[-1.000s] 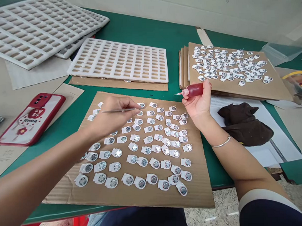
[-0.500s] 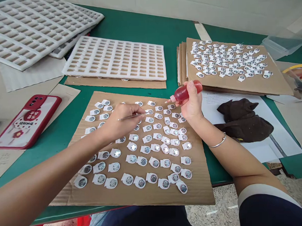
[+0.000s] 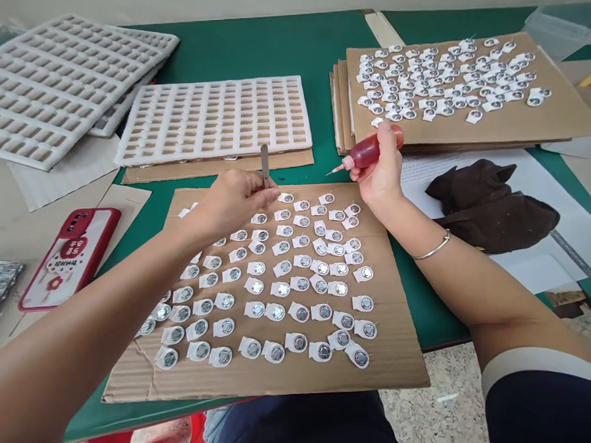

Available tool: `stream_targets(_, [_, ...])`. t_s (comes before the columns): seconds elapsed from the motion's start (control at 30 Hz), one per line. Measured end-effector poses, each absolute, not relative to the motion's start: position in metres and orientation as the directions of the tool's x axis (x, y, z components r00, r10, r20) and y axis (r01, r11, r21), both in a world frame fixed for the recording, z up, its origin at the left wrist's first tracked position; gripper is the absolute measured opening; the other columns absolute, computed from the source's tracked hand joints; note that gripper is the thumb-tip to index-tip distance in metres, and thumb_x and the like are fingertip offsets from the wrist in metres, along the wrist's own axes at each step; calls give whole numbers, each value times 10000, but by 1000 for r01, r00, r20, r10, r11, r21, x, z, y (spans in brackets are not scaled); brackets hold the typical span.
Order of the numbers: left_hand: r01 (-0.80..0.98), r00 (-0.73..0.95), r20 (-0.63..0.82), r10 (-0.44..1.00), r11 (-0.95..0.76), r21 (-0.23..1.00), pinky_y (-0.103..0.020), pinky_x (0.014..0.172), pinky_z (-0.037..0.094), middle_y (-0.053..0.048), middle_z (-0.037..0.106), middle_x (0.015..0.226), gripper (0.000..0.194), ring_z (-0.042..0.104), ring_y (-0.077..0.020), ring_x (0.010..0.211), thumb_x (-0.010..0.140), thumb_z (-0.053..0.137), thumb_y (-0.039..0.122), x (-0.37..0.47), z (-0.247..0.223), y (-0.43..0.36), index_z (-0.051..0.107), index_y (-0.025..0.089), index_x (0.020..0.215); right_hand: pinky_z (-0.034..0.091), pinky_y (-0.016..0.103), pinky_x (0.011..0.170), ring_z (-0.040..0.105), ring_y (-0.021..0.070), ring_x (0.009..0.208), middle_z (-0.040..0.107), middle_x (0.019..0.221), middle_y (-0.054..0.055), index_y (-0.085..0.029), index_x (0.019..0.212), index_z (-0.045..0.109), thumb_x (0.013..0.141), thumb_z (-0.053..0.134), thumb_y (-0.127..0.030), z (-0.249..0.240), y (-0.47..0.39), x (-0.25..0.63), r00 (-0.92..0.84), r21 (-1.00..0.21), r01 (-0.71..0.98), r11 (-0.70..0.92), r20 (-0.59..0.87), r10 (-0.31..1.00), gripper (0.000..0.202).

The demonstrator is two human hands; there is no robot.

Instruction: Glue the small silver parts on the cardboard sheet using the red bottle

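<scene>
My left hand (image 3: 240, 198) is closed on metal tweezers (image 3: 265, 165), whose flat end points up; their tips are hidden by my fingers. It is over the far edge of a cardboard sheet (image 3: 404, 354). Rows of small round silver parts on white tabs (image 3: 280, 289) lie on this sheet. My right hand (image 3: 382, 169) grips a needle-tipped squeeze bottle (image 3: 367, 152) of red liquid. The bottle lies nearly level, and its needle points left, above the table just past the sheet's far edge.
White foam trays (image 3: 217, 117) stand at the back left, near a red-edged phone (image 3: 72, 257). More silver parts cover a cardboard stack (image 3: 492, 131) at the back right. Dark brown cloth (image 3: 501, 212) lies on paper beside my right forearm.
My left hand has moved toward the sheet's far edge, and the tweezers have swung from level to upright. The bottle has shifted slightly right relative to the sheet. The camera view has tilted.
</scene>
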State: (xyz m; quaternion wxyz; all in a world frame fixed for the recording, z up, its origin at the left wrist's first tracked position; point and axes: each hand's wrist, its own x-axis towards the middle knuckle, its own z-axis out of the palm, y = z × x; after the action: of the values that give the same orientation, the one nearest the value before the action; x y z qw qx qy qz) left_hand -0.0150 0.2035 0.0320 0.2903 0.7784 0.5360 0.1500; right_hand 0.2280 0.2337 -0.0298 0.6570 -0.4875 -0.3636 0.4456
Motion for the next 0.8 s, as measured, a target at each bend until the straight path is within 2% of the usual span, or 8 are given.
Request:
stream_targets(0.13, [708,324,-39,945,-215,672,-246,659,464,-33,672,880,253,605,-164,822,783,548,364,-4,31,195,675,208,630,294,260,383,533,123,523,456,517,-30,-239,720,369,674,233,-801,-34,237,232,354,-965,-231,123,34,935,580])
stream_targets(0.23, [652,298,-11,955,-195,732,-253,742,493,-30,675,870,193,603,-169,901,776,568,333,0,32,187,684,222,671,274,273,358,537,144,519,458,511,-28,-250,691,373,646,283,-812,-39,239,234,341,-958,-244,148,58,938,571])
stream_targets(0.33, [592,271,-20,962,-150,792,-272,750,514,-28,680,868,124,627,-163,853,756,600,316,2,31,182,691,232,755,262,266,340,537,142,505,453,510,-29,-249,682,367,636,280,-819,-42,241,236,345,-947,-279,157,54,937,579])
stream_targets(0.47, [538,229,-68,971,-68,840,-293,718,533,-36,690,824,139,643,-177,804,711,652,294,9,25,183,687,213,820,235,241,328,510,113,462,429,486,-43,-246,666,349,639,271,-817,-42,244,241,367,-913,-374,162,14,930,577])
stream_targets(0.63, [514,268,-49,962,-99,852,-287,684,538,-50,685,789,127,642,-161,728,691,655,247,19,14,190,676,169,789,219,238,352,488,94,428,424,485,-53,-249,667,361,636,306,-813,-44,245,243,385,-907,-379,184,26,923,567])
stream_targets(0.8, [556,336,39,941,-232,798,-273,702,527,-65,675,862,153,626,-152,785,732,605,281,24,10,194,677,147,711,254,251,392,474,96,444,423,482,-56,-251,669,361,630,272,-827,-49,247,242,379,-925,-346,156,14,925,584])
